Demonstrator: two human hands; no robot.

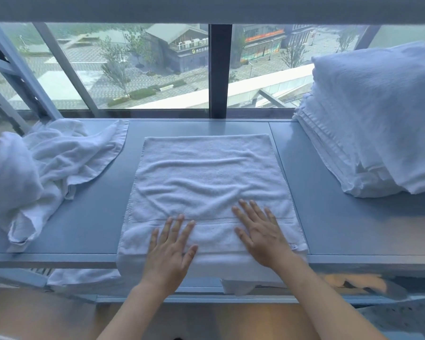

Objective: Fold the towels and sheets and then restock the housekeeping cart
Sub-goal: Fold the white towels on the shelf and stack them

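The left hand (pixel 170 251) lies palm down on the near part of the towel (pixel 206 182), fingers straight and spread, holding nothing. The right hand (pixel 261 233) lies the same way just beside it, a little farther forward — flat, fingers fanned wide, pressing on the cloth. Both forearms reach in from the bottom edge, bare, angling toward each other.

The one white towel under the hands is spread flat in the middle of the grey-blue desk (pixel 329 204), its near edge hanging over the desk's front rim. A small label shows at its right near corner.

To the left sits one loose heap of crumpled white linen (pixel 47 173), partly draped off the desk. To the right stands one stack of folded white towels and sheets (pixel 368 133) — the number of pieces in it cannot be told. Behind the desk, a window (pixel 145 69) looks down on buildings and trees.
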